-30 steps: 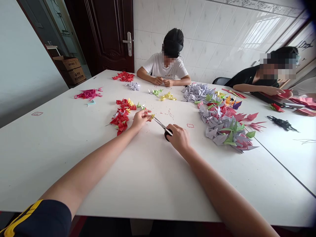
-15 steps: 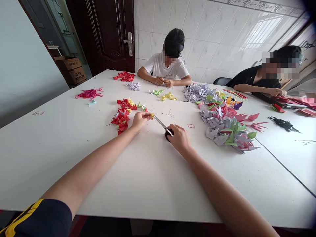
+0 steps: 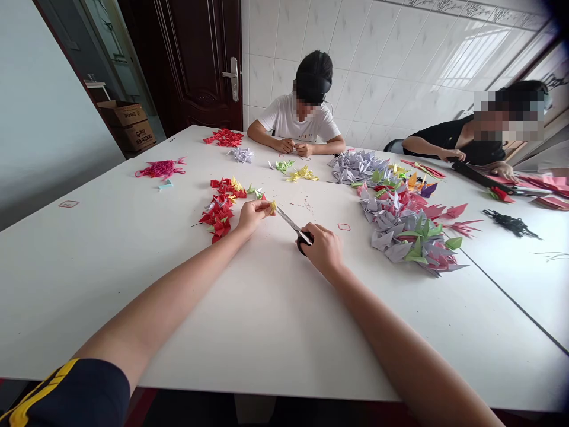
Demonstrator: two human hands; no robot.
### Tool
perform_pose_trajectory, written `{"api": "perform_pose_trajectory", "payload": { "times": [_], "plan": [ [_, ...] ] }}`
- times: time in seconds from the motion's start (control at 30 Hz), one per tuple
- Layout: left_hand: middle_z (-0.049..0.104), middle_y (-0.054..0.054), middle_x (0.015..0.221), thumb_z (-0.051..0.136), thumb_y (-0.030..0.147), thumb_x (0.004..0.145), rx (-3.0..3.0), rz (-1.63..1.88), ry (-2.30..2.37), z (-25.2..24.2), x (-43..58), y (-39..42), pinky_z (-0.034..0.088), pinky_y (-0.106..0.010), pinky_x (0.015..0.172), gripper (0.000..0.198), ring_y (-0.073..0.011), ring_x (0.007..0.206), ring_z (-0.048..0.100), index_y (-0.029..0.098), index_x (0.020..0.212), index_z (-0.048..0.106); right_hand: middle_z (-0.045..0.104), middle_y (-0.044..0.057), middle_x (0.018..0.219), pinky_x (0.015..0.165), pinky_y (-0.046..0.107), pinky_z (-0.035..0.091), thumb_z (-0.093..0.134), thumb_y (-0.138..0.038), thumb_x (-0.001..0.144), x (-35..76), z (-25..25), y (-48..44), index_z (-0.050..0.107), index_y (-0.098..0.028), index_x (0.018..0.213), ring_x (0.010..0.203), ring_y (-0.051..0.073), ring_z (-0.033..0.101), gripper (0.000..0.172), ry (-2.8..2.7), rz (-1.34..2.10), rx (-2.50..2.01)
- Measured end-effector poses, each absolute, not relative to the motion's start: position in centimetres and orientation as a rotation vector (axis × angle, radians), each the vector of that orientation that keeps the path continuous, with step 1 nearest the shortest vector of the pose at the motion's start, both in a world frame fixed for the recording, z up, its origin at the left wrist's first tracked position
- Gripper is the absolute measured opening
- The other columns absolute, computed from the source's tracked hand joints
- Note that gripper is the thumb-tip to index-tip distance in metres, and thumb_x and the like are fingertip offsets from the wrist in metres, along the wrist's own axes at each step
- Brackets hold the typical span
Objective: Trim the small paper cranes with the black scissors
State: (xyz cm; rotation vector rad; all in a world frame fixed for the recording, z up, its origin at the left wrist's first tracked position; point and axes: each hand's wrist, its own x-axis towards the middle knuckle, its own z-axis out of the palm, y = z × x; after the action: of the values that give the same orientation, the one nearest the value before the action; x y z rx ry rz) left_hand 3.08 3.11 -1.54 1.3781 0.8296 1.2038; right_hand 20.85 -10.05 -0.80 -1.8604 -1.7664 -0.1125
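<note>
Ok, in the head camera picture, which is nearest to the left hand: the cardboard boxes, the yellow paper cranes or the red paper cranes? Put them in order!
1. Red paper cranes: just to the left of the left hand.
2. Yellow paper cranes: ahead and to the right, farther up the table.
3. Cardboard boxes: farthest, past the table's far left corner.

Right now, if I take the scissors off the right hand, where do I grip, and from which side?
Grip the scissors on their bare steel blades, at mid-length, coming from the far side of the table. The right hand covers the black handles, and the blades stick out toward the left hand.
</note>
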Motion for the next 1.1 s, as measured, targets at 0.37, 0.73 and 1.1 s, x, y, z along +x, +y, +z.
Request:
{"api": "perform_pose_trajectory", "payload": {
  "times": [0.37, 0.73, 1.1],
  "plan": [
    [0.070, -0.006, 0.081, 0.081, 0.041, 0.062, 1.384, 1.198, 0.857, -1.73, 3.10, 3.39, 0.053, -0.035, 0.080, 0.041, -0.0129, 0.069, 0.061, 0.012, 0.090, 0.072, 0.065, -0.001, 0.082, 0.053, 0.024, 0.024, 0.057, -0.025, 0.075, 21.15, -0.91, -9.90, 0.063, -0.024, 0.091, 0.064, 0.013, 0.052, 0.016, -1.717, -0.141, -1.874],
    [0.070, -0.006, 0.084, 0.075, 0.037, 0.068, 1.475, 1.192, 0.861, -2.05, 2.97, 3.57, 0.051, -0.031, 0.075, 0.035, -0.0124, 0.068, 0.060, 0.013, 0.093, 0.072, 0.065, 0.000, 0.086, 0.055, 0.025, 0.023, 0.056, -0.020, 0.075, 21.14, -0.98, -9.82, 0.064, -0.024, 0.092, 0.061, 0.012, 0.048, 0.020, -1.748, -0.189, -1.898],
    [0.070, -0.007, 0.081, 0.075, 0.041, 0.066, 1.506, 1.199, 0.887, -2.20, 3.00, 3.72, 0.050, -0.030, 0.072, 0.036, -0.0137, 0.069, 0.060, 0.013, 0.089, 0.073, 0.063, -0.002, 0.085, 0.055, 0.026, 0.021, 0.055, -0.018, 0.076, 21.32, -0.59, -9.99, 0.064, -0.025, 0.095, 0.059, 0.011, 0.044, 0.022, -1.707, -0.223, -1.947]
  ]
}}
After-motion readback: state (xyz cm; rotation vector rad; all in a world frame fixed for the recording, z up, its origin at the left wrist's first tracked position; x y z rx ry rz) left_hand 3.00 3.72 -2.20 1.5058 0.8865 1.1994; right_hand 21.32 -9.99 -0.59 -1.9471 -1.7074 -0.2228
